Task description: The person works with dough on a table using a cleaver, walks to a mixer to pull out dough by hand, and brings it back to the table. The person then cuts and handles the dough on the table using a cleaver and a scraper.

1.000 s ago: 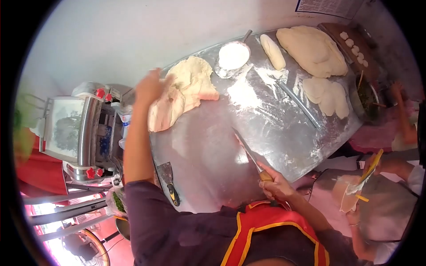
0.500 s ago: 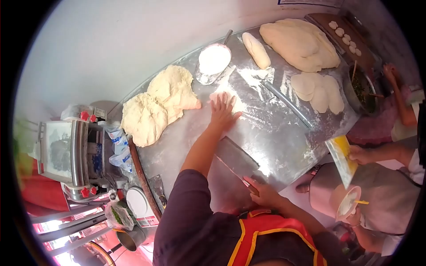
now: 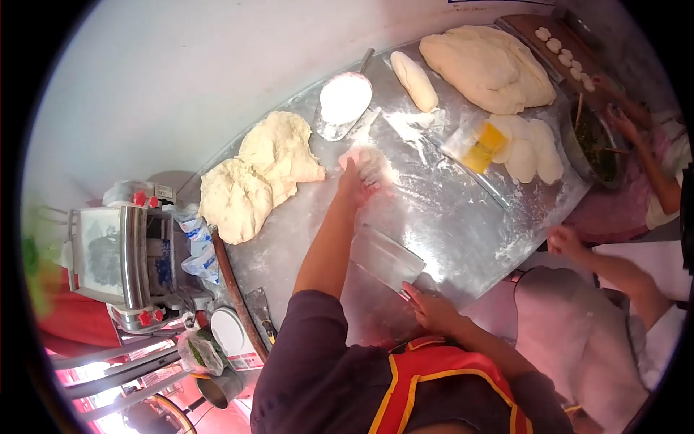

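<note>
My left hand (image 3: 352, 186) rests on a floury patch of the metal table (image 3: 296, 246), turned on its side; its whitened fingers are blurred. Close to my body, my right hand (image 3: 432, 309) is closed round the handle of a cleaver (image 3: 388, 257), whose broad blade lies low over the table. Left of my left hand sits a large rough lump of dough (image 3: 253, 173). A scoop of flour (image 3: 345, 100) lies beyond it. A metal rod (image 3: 491, 189) lies on the right, with a blurred yellow-and-clear packet (image 3: 477, 146) over it.
Flat dough rounds (image 3: 531, 148), a dough roll (image 3: 414, 81) and a big dough mass (image 3: 488, 69) are at the back right. A bowl of greens (image 3: 596, 148) stands near a co-worker's hands. Left are a dough roller machine (image 3: 119, 253), a wooden stick (image 3: 235, 296) and a scale (image 3: 230, 333).
My left hand has turned from lying flat with spread fingers onto its side. The cleaver blade has tilted. The yellow packet has left a co-worker's hand and is now over the metal rod.
</note>
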Motion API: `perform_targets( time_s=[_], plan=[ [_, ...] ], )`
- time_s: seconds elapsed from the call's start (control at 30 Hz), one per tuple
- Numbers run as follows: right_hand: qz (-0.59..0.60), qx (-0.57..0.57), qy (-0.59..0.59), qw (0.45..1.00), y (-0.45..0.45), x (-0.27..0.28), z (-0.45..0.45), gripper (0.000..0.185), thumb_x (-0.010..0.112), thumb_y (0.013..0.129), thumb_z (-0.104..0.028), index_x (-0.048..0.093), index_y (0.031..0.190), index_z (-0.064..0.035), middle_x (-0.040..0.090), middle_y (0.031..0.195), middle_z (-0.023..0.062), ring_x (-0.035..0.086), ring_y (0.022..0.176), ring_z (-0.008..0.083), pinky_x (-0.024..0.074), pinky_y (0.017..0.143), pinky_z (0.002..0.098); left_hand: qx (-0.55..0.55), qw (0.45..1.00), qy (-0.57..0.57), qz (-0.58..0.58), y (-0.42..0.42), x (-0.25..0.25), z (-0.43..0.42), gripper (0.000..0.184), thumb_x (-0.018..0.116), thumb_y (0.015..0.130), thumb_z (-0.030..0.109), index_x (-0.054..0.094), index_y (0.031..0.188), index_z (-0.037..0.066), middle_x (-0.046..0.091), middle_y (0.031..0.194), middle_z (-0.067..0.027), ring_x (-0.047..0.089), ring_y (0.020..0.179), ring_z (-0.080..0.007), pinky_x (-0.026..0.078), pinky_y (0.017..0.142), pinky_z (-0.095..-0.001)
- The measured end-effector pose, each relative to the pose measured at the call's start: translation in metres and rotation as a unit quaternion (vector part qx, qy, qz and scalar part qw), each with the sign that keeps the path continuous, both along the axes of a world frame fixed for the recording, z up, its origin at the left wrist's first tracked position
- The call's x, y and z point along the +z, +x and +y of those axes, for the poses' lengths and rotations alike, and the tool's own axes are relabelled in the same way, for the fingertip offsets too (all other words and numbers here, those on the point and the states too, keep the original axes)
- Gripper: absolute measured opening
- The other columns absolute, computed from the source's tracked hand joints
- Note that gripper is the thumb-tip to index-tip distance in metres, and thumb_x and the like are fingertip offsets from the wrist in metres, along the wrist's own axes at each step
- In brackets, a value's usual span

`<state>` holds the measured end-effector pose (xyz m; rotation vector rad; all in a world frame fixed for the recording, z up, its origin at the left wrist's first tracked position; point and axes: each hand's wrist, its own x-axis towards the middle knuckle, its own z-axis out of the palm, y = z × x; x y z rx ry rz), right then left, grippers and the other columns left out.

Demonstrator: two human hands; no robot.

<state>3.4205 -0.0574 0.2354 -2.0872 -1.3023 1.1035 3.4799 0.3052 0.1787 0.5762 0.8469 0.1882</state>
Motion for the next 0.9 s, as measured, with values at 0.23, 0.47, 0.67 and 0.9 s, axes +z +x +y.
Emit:
perform_targets(
  time_s=[0.23, 0.47, 0.67, 0.9],
  plan=[
    [-0.007, 0.001, -0.013, 1.000, -0.002, -0.003, 0.001, 0.056, 0.048, 0.094, -0.031, 0.030, 0.145, -0.0192, 0.064, 0.109, 0.0189, 0.059, 0.096, 0.0418, 0.0467, 0.082, 0.0501, 0.012, 0.999, -0.046, 0.018, -0.006, 0.005, -0.005, 0.053, 0.040, 0.096, 0.055, 0.054, 0.119, 0.010, 0.059, 0.103, -0.0069, 0.058, 0.093, -0.0234, 0.052, 0.076, -0.0389],
    [-0.068, -0.056, -0.007, 0.996, -0.005, 0.005, 0.002, 0.068, 0.056, 0.088, -0.029, 0.025, 0.146, -0.0135, 0.063, 0.108, 0.0188, 0.060, 0.094, 0.0406, 0.0475, 0.080, 0.0501, -0.051, 0.981, 0.184, -0.016, -0.037, 0.023, -0.022, 0.020, 0.059, 0.092, 0.026, 0.062, 0.096, 0.007, 0.055, 0.073, 0.0005, 0.053, 0.064, -0.0103, 0.042, 0.053, -0.0259],
    [-0.117, -0.037, -0.015, 0.992, 0.000, -0.001, 0.004, 0.069, 0.057, 0.085, -0.018, 0.024, 0.146, -0.0125, 0.064, 0.098, 0.0203, 0.061, 0.085, 0.0407, 0.0482, 0.072, 0.0507, 0.019, 0.990, 0.142, -0.008, -0.090, 0.029, -0.019, 0.014, 0.055, 0.091, 0.013, 0.059, 0.102, 0.005, 0.057, 0.079, -0.0023, 0.056, 0.067, -0.0129, 0.044, 0.053, -0.0261],
    [-0.117, -0.040, -0.020, 0.992, -0.004, 0.004, 0.008, 0.066, 0.054, 0.084, -0.013, 0.028, 0.145, -0.0113, 0.059, 0.106, 0.0220, 0.058, 0.091, 0.0402, 0.0467, 0.075, 0.0496, 0.143, 0.980, 0.129, -0.044, -0.176, 0.046, -0.030, 0.029, 0.049, 0.092, 0.007, 0.049, 0.120, -0.001, 0.060, 0.109, -0.0128, 0.061, 0.091, -0.0220, 0.051, 0.070, -0.0320]
  ],
)
